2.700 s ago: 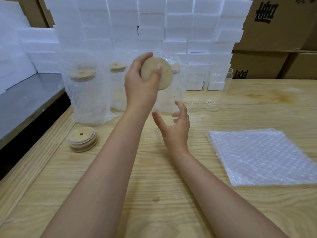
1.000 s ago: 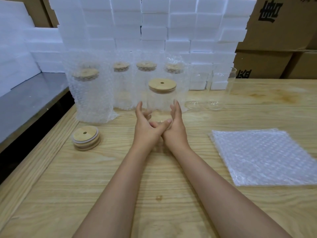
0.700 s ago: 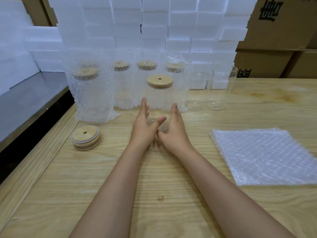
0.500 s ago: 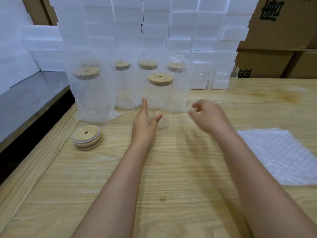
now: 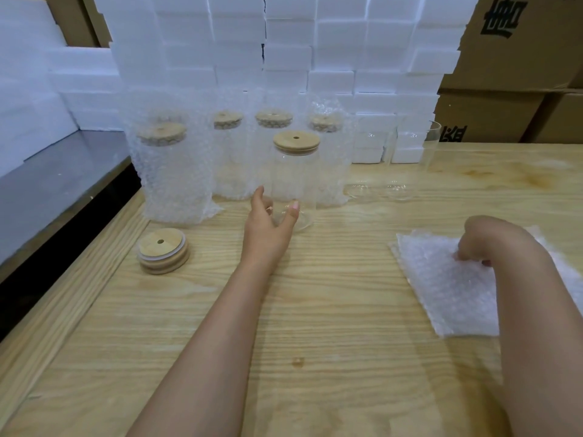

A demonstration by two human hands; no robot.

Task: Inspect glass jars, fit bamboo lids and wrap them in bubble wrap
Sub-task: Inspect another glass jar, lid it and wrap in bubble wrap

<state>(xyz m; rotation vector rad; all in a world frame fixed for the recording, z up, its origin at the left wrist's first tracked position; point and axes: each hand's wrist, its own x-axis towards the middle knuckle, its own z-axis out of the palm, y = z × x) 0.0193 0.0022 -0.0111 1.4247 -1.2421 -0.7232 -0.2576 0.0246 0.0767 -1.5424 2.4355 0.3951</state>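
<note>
A clear glass jar [image 5: 295,181] stands upright mid-table with a bamboo lid [image 5: 296,141] fitted on top. My left hand [image 5: 268,225] cups its base, thumb and fingers spread around the glass. My right hand [image 5: 485,241] rests on the stack of bubble wrap sheets [image 5: 448,288] at the right, fingers curled down and pinching the top sheet; the fingertips are mostly hidden behind the wrist. A small stack of spare bamboo lids [image 5: 163,250] lies to the left.
Several lidded jars wrapped in bubble wrap [image 5: 172,171] stand in a row behind. Two bare glass jars [image 5: 410,162] without lids stand at the back right. White foam blocks [image 5: 284,58] and cardboard boxes [image 5: 517,58] wall the back. A grey surface [image 5: 53,181] lies beyond the left edge.
The lid went onto the jar and both hands came down to its base. My right hand then left the jar and swung right onto the bubble wrap stack. My left hand stayed.
</note>
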